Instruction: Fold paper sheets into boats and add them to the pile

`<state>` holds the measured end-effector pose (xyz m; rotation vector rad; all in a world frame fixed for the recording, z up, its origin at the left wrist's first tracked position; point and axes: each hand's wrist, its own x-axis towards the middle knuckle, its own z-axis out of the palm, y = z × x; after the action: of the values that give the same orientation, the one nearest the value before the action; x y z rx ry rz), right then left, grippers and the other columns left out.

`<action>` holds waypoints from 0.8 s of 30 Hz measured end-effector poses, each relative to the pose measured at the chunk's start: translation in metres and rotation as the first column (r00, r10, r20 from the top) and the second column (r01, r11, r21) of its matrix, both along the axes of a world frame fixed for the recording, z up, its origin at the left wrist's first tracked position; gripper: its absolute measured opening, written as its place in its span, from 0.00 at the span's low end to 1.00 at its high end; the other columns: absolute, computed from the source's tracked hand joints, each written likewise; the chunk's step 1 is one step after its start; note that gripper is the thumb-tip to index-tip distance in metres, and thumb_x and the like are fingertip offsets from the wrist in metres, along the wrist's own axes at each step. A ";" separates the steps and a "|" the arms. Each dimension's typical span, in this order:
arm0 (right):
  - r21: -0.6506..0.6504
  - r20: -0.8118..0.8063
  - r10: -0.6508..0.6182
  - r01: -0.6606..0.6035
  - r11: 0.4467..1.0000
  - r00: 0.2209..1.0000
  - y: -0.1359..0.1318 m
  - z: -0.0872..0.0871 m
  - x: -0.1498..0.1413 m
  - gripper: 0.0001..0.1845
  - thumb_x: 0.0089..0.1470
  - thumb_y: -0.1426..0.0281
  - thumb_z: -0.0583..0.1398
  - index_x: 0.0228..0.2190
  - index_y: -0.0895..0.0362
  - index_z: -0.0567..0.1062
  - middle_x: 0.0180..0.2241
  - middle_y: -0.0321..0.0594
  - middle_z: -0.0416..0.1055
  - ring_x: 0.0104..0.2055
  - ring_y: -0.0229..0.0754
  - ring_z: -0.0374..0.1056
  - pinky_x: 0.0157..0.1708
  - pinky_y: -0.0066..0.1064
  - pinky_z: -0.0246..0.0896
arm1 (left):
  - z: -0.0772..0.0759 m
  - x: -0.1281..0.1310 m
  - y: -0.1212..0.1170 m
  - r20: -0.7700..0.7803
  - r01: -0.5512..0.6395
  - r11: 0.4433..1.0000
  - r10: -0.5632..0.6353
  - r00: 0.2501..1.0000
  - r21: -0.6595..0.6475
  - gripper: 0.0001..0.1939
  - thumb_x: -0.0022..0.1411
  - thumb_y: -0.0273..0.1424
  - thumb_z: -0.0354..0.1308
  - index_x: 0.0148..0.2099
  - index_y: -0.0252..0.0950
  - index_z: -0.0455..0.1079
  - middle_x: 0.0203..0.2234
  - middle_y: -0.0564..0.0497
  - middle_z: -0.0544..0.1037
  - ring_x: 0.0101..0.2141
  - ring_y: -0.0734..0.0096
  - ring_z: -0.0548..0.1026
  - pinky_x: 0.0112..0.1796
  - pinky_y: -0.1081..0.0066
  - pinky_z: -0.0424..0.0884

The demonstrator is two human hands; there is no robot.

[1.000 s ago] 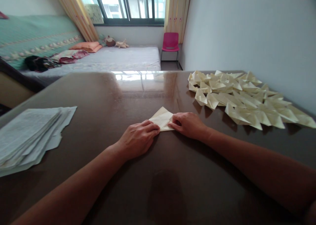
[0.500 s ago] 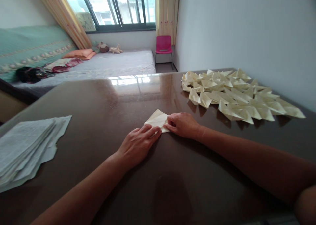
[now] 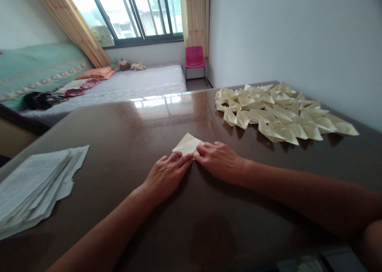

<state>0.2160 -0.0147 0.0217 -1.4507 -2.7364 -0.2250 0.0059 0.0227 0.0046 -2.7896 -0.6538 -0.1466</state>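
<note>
A small cream sheet of paper [image 3: 187, 144], folded to a pointed shape, lies on the brown table in front of me. My left hand [image 3: 170, 169] presses on its near left edge, fingers together and holding it down. At the near right edge, the curled fingers and thumb of my right hand [image 3: 216, 157] are closed on the paper. The fingertips of both hands almost meet there, and they hide the paper's lower corner.
Many folded cream paper pieces [image 3: 277, 115] stand in rows on the table's far right, beside the wall. A stack of thin printed paper sheets [image 3: 36, 184] lies at the left. Beyond the glossy table [image 3: 128, 144] are a bed [image 3: 155, 77] and a pink chair [image 3: 195, 57].
My right hand has shifted slightly down and left along the paper, closer to my left fingertips. The view has moved a little; the left hand stays at the paper's edge.
</note>
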 end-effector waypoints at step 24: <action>0.049 0.106 0.051 -0.057 0.997 0.993 0.005 -0.007 0.000 0.12 0.60 0.76 0.52 0.42 0.62 0.73 0.41 0.49 0.73 0.44 0.48 0.65 0.35 0.35 0.59 | -0.005 -0.015 0.023 0.176 -0.057 0.998 0.053 0.983 0.020 0.16 0.67 0.34 0.49 0.53 0.36 0.69 0.48 0.48 0.76 0.46 0.65 0.73 0.44 0.66 0.72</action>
<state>0.2164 -0.0098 0.0151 -1.3887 -2.8239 -0.3773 -0.0096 0.0458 -0.0007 -2.7526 -0.7635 -0.3903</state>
